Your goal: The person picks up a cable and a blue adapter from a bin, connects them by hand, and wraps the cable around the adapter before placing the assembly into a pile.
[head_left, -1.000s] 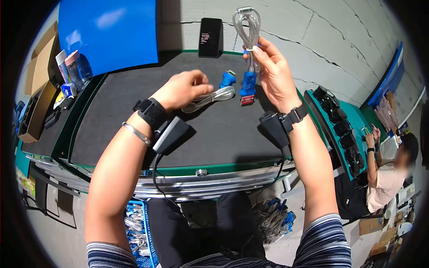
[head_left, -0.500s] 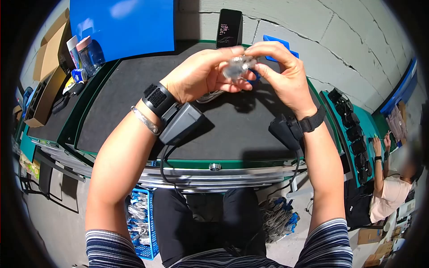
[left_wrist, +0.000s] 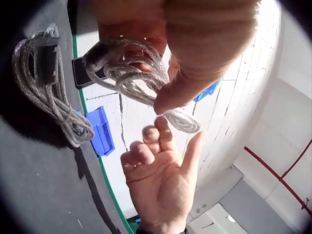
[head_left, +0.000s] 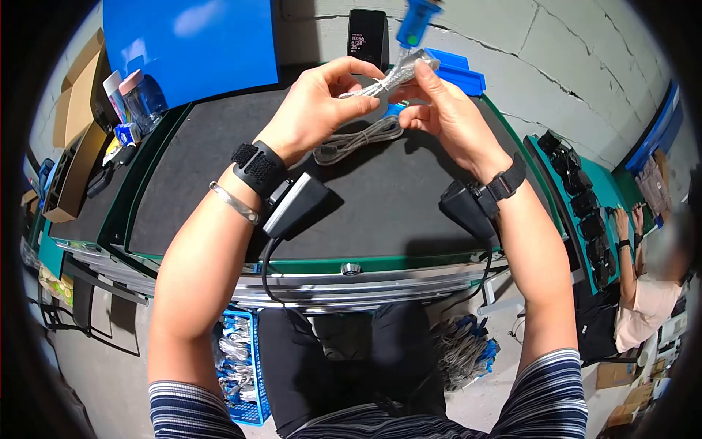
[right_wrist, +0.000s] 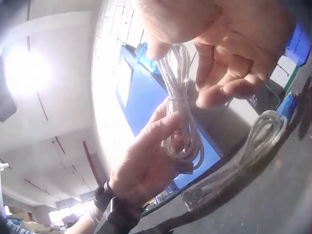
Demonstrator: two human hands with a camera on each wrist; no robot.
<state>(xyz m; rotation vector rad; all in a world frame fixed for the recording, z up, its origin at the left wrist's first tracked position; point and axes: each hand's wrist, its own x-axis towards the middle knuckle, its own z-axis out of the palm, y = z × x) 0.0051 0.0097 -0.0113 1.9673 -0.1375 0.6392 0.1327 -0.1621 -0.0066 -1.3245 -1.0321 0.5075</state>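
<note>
From where I stand, the tie point(right_wrist: 175, 99) round the waist of the coiled cable point(head_left: 391, 80) looks like the weak point: if it slips while both hands work the loops, I'd expect the strands to spring apart. The blue connector point(head_left: 415, 25) sticks out past the far end of the coil, beyond the fingertips, so a quick turn might knock it against the phone point(head_left: 368, 36) at the tabletop's point(head_left: 395, 212) back edge. A loose grip could also drop everything onto the second cable point(head_left: 358, 143), which lies underneath, near that same edge.

The left hand point(head_left: 314, 106) pinches the loops narrowly between thumb and fingers, at the end away from the connector. The right hand point(head_left: 461, 124) has its thumb pressed on the other end, close to the connector, in what I take for a light pinch; its remaining fingers bend loosely, clear of the coil. The whole bundle is up in the air over the tabletop's back edge, with a blue tray point(head_left: 461, 69) just beside the right hand, towards the back right corner.
</note>
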